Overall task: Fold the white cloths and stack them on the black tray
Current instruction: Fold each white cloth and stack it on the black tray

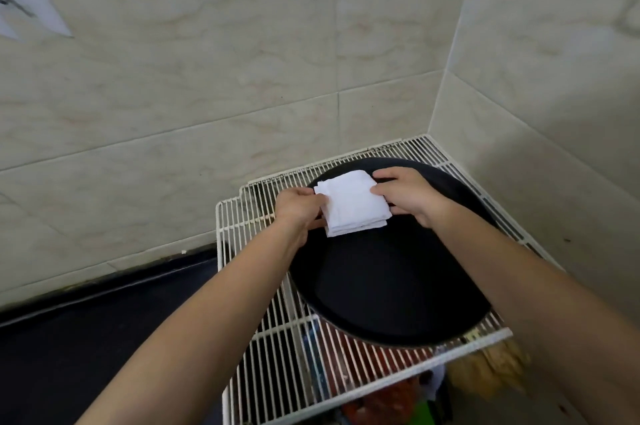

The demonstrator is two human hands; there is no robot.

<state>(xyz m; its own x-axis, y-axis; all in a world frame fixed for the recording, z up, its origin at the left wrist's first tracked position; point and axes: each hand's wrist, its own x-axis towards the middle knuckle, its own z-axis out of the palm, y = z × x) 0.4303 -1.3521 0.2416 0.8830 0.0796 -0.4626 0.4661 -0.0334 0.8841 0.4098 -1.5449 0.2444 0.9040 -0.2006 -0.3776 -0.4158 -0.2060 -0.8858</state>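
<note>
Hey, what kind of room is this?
Probably a kitchen or utility corner: tiled walls, a dark counter, and a white wire rack holding the black tray and folded cloths.

White wire rack (pixel 263 216) against beige tiled walls (pixel 207 78)

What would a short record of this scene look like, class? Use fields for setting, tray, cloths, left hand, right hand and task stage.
setting: white wire rack in a corner of tiled walls
tray: round black tray resting on the rack
cloths: folded white cloths, stacked, at the tray's far left edge
left hand: left hand grips the stack's left side
right hand: right hand grips the stack's right side
task stage: stack being set on the tray; whether it already rests there cannot be told
</note>
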